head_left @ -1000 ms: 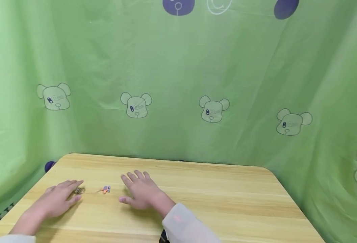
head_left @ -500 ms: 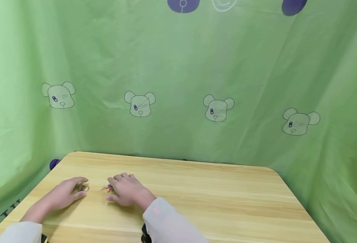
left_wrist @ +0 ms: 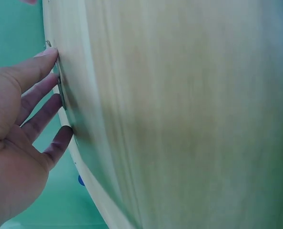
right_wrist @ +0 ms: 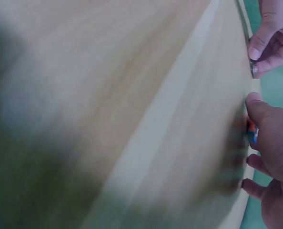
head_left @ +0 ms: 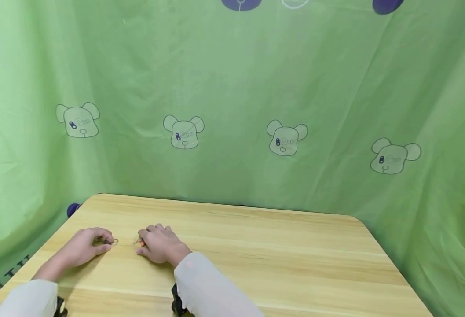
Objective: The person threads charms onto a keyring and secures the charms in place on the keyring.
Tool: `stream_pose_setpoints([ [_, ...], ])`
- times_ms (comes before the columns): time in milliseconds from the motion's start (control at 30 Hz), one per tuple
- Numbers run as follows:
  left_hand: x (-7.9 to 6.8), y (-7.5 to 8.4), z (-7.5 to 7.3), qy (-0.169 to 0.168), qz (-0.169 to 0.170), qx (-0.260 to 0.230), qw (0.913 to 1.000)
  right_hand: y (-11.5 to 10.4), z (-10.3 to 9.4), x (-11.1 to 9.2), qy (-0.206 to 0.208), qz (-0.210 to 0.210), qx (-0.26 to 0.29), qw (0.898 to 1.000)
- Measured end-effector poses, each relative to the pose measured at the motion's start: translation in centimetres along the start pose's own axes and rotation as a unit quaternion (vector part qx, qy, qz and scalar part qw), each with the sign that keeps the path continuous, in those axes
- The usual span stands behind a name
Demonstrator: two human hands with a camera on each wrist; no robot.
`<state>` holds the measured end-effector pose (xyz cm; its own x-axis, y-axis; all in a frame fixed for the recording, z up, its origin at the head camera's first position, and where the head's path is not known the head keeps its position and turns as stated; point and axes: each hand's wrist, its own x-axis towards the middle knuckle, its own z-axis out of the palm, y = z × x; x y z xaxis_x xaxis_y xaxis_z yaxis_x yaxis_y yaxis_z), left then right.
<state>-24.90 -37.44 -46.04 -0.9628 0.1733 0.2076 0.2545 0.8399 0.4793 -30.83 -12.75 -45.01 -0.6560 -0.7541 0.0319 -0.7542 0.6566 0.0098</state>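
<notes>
In the head view, my left hand [head_left: 82, 248] is curled at the table's left side, thumb and forefinger pinching a small metal piece with a ring [head_left: 115, 241]. Most of that piece is hidden under the fingers; a bit of the metal [right_wrist: 254, 69] shows in the right wrist view. My right hand [head_left: 159, 244] hovers low over a small orange and blue charm [head_left: 142, 242] with a short thin chain [head_left: 135, 242] pointing left. Its thumb and fingers stand apart on either side of the charm [right_wrist: 251, 130], which the hand partly covers.
Both hands are at the left part of a light wooden table [head_left: 276, 251] with rounded corners. Behind it hangs a green curtain [head_left: 224, 176] printed with bear heads. Dark wrist gear [head_left: 178, 304] shows below the right sleeve.
My right hand has moved left from beside the charm to over it. The left hand's thumb and forefinger have drawn together on the metal piece. The view has shifted slightly.
</notes>
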Motion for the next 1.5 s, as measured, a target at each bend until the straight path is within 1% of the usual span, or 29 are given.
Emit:
stream_pose_setpoints([
  [200,-0.1,-0.2,-0.2,0.006,-0.002,0.003,1.0,-0.9,0.5,0.8,0.012,0.021,0.023,0.999],
  [433,-0.7,-0.5,-0.9,0.017,-0.013,0.0,0.9998,-2.0,0.5,1.7,0.031,0.028,0.006,0.999],
  [567,-0.8,-0.6,-0.9,0.016,-0.014,0.0,0.9998,-2.2,0.4,2.0,0.041,0.028,0.013,0.999],
  [767,-0.7,-0.5,-0.6,0.012,-0.007,0.0,0.9999,-2.3,0.8,2.3,0.053,0.037,0.021,0.998],
  [967,-0.2,-0.2,-0.5,0.008,0.0,-0.001,1.0,-2.1,0.8,2.5,0.063,0.043,0.004,0.997],
  [1100,0.1,-0.2,-0.3,0.006,0.002,0.0,1.0,-2.0,0.7,2.6,0.056,0.03,-0.017,0.998],
  [1233,0.2,-0.1,-0.2,0.003,0.0,0.001,1.0,-1.8,0.7,2.4,0.034,0.02,-0.031,0.999],
  [1400,0.4,0.0,-0.1,0.004,0.003,0.007,1.0,-1.3,0.6,2.0,0.0,0.012,-0.02,1.0],
  [1500,0.7,0.1,-0.1,0.009,0.01,0.015,0.9998,-0.9,0.3,1.7,-0.004,0.01,0.0,1.0],
])
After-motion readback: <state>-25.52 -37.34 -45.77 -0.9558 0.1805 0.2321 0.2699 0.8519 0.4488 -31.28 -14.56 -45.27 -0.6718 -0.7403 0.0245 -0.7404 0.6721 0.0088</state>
